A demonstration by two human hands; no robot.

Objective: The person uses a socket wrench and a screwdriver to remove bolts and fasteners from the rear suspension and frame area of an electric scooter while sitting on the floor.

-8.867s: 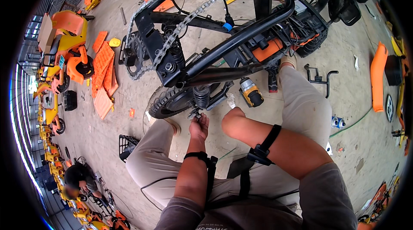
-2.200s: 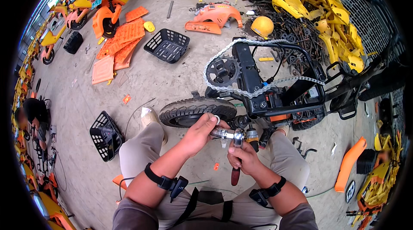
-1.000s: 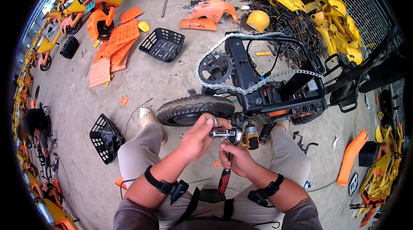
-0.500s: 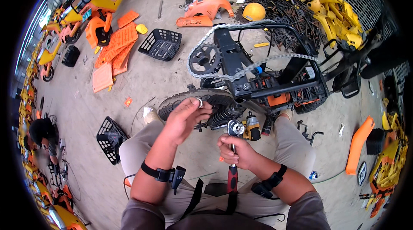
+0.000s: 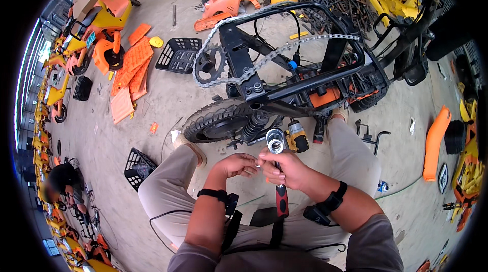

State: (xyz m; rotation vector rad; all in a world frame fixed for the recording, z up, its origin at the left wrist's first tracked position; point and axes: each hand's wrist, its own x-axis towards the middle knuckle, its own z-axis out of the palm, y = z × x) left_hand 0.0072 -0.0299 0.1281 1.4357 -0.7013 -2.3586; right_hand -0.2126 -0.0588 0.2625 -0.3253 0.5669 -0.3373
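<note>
On the concrete floor (image 5: 101, 157), the black tubular bike frame (image 5: 315, 83) could shift if leaned on; its metal chain (image 5: 269, 58), hanging slack, could snag. Nearer the body, the round, chrome-headed wrench (image 5: 275, 141) could drop if the right hand (image 5: 287, 168), wrapped around its shaft, loosens. The left hand (image 5: 238, 165) curls alongside; whether it pinches anything cannot be told.

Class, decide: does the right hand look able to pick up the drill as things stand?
Probably not: the right hand is closed around the wrench, so its fingers seem occupied. The drill lies just beyond, mostly in plain view, so setting the wrench down would likely free the way.
</note>
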